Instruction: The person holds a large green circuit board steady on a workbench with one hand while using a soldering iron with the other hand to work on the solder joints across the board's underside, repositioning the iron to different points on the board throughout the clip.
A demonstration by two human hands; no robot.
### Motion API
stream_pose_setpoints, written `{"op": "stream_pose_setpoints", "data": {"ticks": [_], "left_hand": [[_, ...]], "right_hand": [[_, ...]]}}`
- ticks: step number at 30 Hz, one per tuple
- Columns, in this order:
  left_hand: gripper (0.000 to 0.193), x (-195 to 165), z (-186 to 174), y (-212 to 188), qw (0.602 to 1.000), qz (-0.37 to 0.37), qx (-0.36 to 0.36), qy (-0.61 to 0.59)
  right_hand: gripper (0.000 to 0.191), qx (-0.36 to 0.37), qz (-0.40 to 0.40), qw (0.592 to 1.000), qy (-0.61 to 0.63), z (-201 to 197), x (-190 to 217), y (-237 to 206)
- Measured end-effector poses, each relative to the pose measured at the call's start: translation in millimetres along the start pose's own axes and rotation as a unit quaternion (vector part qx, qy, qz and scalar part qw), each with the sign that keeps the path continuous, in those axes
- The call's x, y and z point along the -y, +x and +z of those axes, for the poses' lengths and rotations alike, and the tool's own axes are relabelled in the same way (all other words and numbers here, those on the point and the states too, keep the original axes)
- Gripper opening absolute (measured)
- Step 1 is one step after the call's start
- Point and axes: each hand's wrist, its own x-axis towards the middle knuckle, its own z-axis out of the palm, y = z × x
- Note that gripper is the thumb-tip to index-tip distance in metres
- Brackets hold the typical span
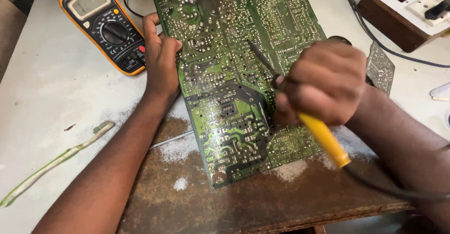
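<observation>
A big green circuit board (234, 74) lies on the tabletop (56, 112). The left hand (161, 58) holds its left edge. The right hand (323, 81) holds a yellow soldering iron (323, 138), tip on the board. A yellow meter (105, 25) sits left of the board.

Green circuit board (234, 74) speckled with silver solder dots at centre; yellow-handled soldering iron (323, 138) lower right; orange-and-black multimeter (105, 25) upper left; white table (51, 103), worn brown patches.
</observation>
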Motion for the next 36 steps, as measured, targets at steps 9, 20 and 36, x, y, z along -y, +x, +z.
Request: {"op": "stream_pose_setpoints", "data": {"ticks": [9,20,36], "left_hand": [[0.037,-4.3,0.6,-1.0,1.0,-0.002,0.012,-0.016],[0.037,-6.3,1.5,-2.4,1.0,-0.008,0.011,-0.015],[0.037,-5.2,0.1,-1.2,0.999,-0.02,0.011,-0.049]], "right_hand": [[0.028,0.121,-0.066,0.989,-0.054,5.1,26.0,28.4],[0.03,0.153,-0.06,0.986,-0.031,6.5,33.2,37.5],[0.027,-0.029,0.028,0.999,-0.018,15.6,15.6,40.7]]}}
